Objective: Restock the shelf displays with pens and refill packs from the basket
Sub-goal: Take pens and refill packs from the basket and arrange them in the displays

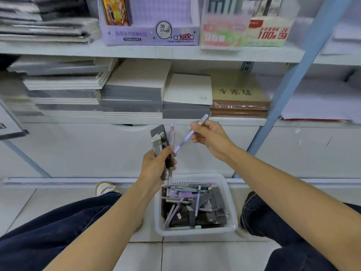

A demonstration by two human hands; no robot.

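A white plastic basket (pixel 232 208) stands on the floor between my knees, filled with several pastel pens and dark refill packs (pixel 195 204). My left hand (pixel 156 165) grips a bundle above it: dark refill packs (pixel 159 139) and a pale purple pen (pixel 172 133), standing upright. My right hand (pixel 211 137) pinches a single lilac pen (pixel 187 136), held slanted with its lower tip near the left hand's bundle. A purple display box (pixel 150 34) sits on the upper shelf.
Stacks of grey and cream notebooks (pixel 132 94) and brown wrapped pads (pixel 240 98) fill the lower shelf. A clear display stand (pixel 246 30) is to the right of the purple box. A blue shelf upright (pixel 293 83) slants at the right. My shoe (pixel 105 187) is at the shelf base.
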